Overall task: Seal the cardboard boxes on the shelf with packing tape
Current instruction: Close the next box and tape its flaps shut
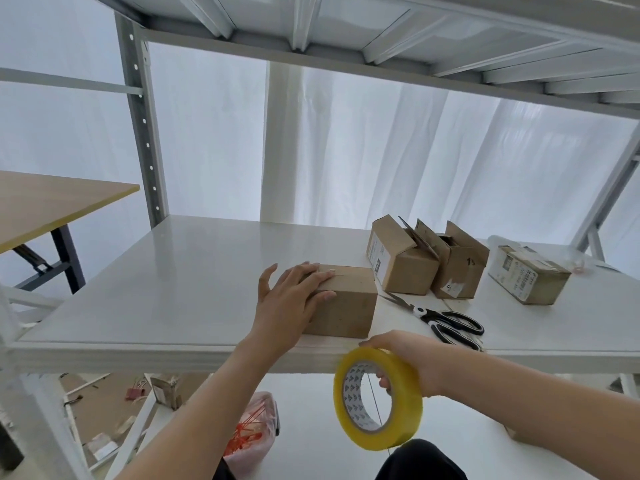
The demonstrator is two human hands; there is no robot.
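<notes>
A small closed cardboard box [349, 308] sits near the front edge of the white shelf [180, 289]. My left hand [289, 301] rests flat on its top and left side, fingers spread. My right hand [403, 358] grips a yellow roll of packing tape [379, 398], held in front of and below the shelf edge. Behind and to the right stand two boxes with raised flaps, one [401, 259] next to the other [459, 268]. Further right lies a closed box with labels [528, 278].
Black-handled scissors [446, 322] lie on the shelf right of the near box. The upper shelf [346, 32] hangs overhead, with a grey upright [142, 126] at the left. A wooden table [45, 202] stands left. A bag of orange items [251, 434] lies below.
</notes>
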